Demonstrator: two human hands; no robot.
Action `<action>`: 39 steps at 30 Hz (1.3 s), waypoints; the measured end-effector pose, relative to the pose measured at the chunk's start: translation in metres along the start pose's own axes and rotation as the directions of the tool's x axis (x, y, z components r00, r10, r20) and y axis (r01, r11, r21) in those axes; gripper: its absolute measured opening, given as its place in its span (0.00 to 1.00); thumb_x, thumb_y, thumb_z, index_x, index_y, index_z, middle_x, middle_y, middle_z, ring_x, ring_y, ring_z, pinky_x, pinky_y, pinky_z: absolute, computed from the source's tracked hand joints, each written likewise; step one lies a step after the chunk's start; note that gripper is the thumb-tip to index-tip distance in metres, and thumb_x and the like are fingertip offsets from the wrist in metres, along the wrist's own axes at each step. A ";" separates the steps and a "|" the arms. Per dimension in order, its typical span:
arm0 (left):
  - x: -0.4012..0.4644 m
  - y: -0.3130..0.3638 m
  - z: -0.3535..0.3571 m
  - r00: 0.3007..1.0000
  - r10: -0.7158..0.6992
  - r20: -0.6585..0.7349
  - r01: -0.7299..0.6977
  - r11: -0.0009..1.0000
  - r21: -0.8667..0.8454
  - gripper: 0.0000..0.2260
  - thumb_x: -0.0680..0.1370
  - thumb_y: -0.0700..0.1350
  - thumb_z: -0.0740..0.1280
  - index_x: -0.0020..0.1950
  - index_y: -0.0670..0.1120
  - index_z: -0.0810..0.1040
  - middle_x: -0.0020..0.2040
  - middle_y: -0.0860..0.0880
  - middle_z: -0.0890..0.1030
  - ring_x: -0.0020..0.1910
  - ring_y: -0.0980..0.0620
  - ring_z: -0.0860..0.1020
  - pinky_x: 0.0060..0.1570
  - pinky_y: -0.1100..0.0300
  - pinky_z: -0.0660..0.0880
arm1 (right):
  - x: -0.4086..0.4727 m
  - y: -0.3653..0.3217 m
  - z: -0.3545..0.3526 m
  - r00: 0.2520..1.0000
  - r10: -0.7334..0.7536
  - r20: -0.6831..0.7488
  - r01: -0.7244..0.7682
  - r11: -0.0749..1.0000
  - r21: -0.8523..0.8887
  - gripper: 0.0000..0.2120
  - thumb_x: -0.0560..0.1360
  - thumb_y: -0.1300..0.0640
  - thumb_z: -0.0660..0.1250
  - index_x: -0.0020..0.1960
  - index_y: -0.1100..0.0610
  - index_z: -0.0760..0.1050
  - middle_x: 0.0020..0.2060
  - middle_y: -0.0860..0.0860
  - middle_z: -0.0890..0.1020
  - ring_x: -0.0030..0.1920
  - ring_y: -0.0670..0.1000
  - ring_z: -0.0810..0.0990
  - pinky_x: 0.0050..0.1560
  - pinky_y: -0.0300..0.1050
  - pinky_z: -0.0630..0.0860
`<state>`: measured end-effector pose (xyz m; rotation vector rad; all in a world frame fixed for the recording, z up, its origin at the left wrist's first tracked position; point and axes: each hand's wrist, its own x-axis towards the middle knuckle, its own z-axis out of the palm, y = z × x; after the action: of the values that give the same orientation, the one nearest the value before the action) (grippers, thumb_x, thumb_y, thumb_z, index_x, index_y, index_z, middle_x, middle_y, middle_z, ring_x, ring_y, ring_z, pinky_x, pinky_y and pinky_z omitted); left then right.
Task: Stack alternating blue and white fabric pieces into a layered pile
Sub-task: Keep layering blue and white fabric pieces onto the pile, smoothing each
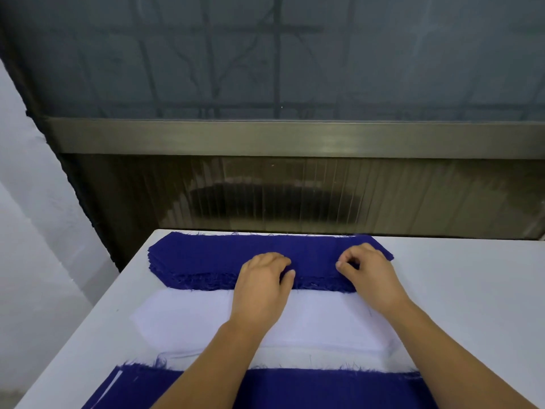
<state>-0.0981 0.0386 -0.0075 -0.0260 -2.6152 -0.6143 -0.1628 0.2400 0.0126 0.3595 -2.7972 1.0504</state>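
The left hand pinches the frayed near edge of the blue fabric stack at the table's far side; the right hand, fingers curled, plucks its top. They could lift 2 clinging pieces (frayed threads snag). White pieces lie just nearer.

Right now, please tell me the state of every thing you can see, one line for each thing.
blue stack: many layers, lying flat at the table's far end, frayed edges.
white stack: flat, nearer than the blue stack.
layered pile: nearest, blue piece on top, white showing beneath.
left hand: fingers curled on the blue stack's near edge.
right hand: fingers curled, pinching the top blue piece.
table: white, carrying everything.
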 end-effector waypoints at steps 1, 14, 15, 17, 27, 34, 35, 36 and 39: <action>0.000 0.000 0.000 1.000 0.000 -0.004 0.000 1.000 -0.002 0.14 0.80 0.52 0.61 0.65 0.52 0.76 0.62 0.56 0.77 0.62 0.58 0.71 0.66 0.63 0.61 | 0.001 -0.001 0.002 1.000 0.007 -0.008 -0.007 1.000 -0.015 0.04 0.76 0.56 0.67 0.42 0.50 0.78 0.47 0.46 0.78 0.48 0.47 0.76 0.52 0.48 0.77; -0.001 -0.002 0.002 0.999 -0.002 -0.045 0.001 0.999 -0.034 0.14 0.79 0.53 0.63 0.64 0.52 0.78 0.61 0.56 0.77 0.60 0.57 0.72 0.66 0.60 0.64 | -0.001 0.000 0.013 0.983 -0.051 -0.176 0.027 0.991 -0.134 0.12 0.80 0.55 0.60 0.42 0.56 0.77 0.42 0.50 0.78 0.43 0.50 0.72 0.46 0.47 0.69; -0.001 -0.001 0.002 0.999 -0.004 -0.051 0.002 0.999 -0.038 0.14 0.79 0.53 0.63 0.63 0.52 0.78 0.61 0.56 0.77 0.60 0.57 0.72 0.66 0.61 0.63 | -0.001 -0.001 0.013 0.980 -0.060 -0.187 0.028 0.985 -0.168 0.13 0.80 0.55 0.60 0.42 0.58 0.78 0.42 0.51 0.79 0.42 0.51 0.72 0.46 0.47 0.69; -0.001 0.000 0.002 0.998 -0.004 -0.058 0.001 0.999 -0.038 0.14 0.80 0.53 0.62 0.63 0.52 0.78 0.60 0.56 0.78 0.59 0.57 0.72 0.65 0.62 0.62 | 0.000 -0.002 0.014 0.978 -0.064 -0.200 0.021 0.977 -0.210 0.14 0.81 0.55 0.59 0.43 0.59 0.79 0.42 0.52 0.80 0.42 0.52 0.73 0.48 0.49 0.70; 0.000 0.002 0.000 0.996 -0.001 -0.087 -0.004 0.998 -0.060 0.12 0.79 0.51 0.65 0.60 0.51 0.80 0.56 0.56 0.80 0.56 0.57 0.74 0.63 0.61 0.65 | 0.001 -0.002 0.015 0.956 -0.088 -0.281 0.043 0.986 -0.164 0.14 0.80 0.55 0.61 0.38 0.59 0.77 0.36 0.51 0.77 0.38 0.52 0.70 0.45 0.46 0.65; 0.000 0.003 -0.002 0.991 -0.009 -0.133 0.002 0.999 -0.049 0.07 0.80 0.45 0.64 0.52 0.50 0.82 0.48 0.55 0.81 0.49 0.56 0.75 0.55 0.63 0.67 | -0.002 -0.002 0.013 0.946 -0.146 -0.290 0.097 0.979 -0.178 0.15 0.79 0.54 0.62 0.34 0.56 0.73 0.33 0.48 0.73 0.36 0.52 0.69 0.44 0.46 0.64; 0.000 0.003 -0.003 0.990 -0.015 -0.138 0.008 0.999 -0.048 0.07 0.80 0.44 0.63 0.50 0.50 0.81 0.47 0.56 0.81 0.48 0.56 0.75 0.54 0.63 0.67 | -0.003 -0.002 0.013 0.946 -0.148 -0.287 0.101 0.980 -0.174 0.15 0.79 0.53 0.62 0.34 0.55 0.72 0.32 0.48 0.73 0.35 0.52 0.69 0.44 0.46 0.64; 0.000 0.004 -0.003 0.990 -0.021 -0.141 0.014 0.999 -0.045 0.07 0.80 0.44 0.63 0.49 0.50 0.81 0.46 0.56 0.80 0.47 0.56 0.75 0.53 0.62 0.68 | -0.003 -0.001 0.013 0.946 -0.152 -0.286 0.105 0.979 -0.172 0.15 0.79 0.53 0.62 0.34 0.55 0.71 0.32 0.48 0.73 0.35 0.52 0.69 0.44 0.46 0.65; 0.001 0.005 -0.003 0.990 -0.028 -0.135 0.025 0.999 -0.025 0.05 0.80 0.45 0.64 0.49 0.50 0.79 0.46 0.56 0.79 0.48 0.56 0.74 0.54 0.60 0.69 | -0.004 -0.002 0.013 0.941 -0.167 -0.294 0.122 0.979 -0.165 0.16 0.79 0.53 0.62 0.33 0.54 0.70 0.32 0.48 0.73 0.35 0.51 0.69 0.43 0.46 0.65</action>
<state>-0.0976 0.0418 -0.0028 0.0420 -2.4811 -0.6330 -0.1589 0.2310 0.0032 0.3454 -2.5073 0.7892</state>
